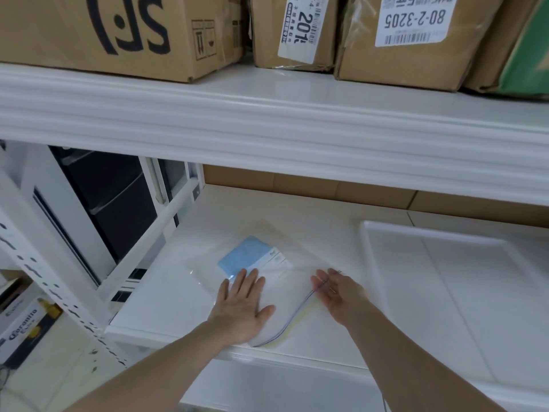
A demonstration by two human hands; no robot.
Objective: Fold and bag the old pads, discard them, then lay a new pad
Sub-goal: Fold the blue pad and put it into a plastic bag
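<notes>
you're on the bagging step right now: the folded blue pad [245, 257] sits inside the clear zip bag [267, 281], which lies flat on the white shelf [341, 337] close to its front edge and toward its left end. your left hand [242, 307] is flat on the bag, palm down, fingers [248, 279] straight and a little spread, their tips touching the near corner of the pad through the plastic. your right hand [334, 288] is at the bag's mouth, palm turned inward, fingers straight and together, lying along the zip strip [297, 310], which curves from that hand back toward the shelf's front edge; it pinches nothing that i can see. the strip looks wavy, so my read is that the seal isn't closed along its whole length yet, though the blur makes that hard to call. what the next move calls for, i'd say: keep the left palm pressing to hold the bag down and push the air out, then run the right fingers firmly along the strip to shut it. the white tray [445, 263] waits just beside, toward the shelf's right end, likely where the new pad goes. cardboard boxes [118, 31] line the shelf above.
</notes>
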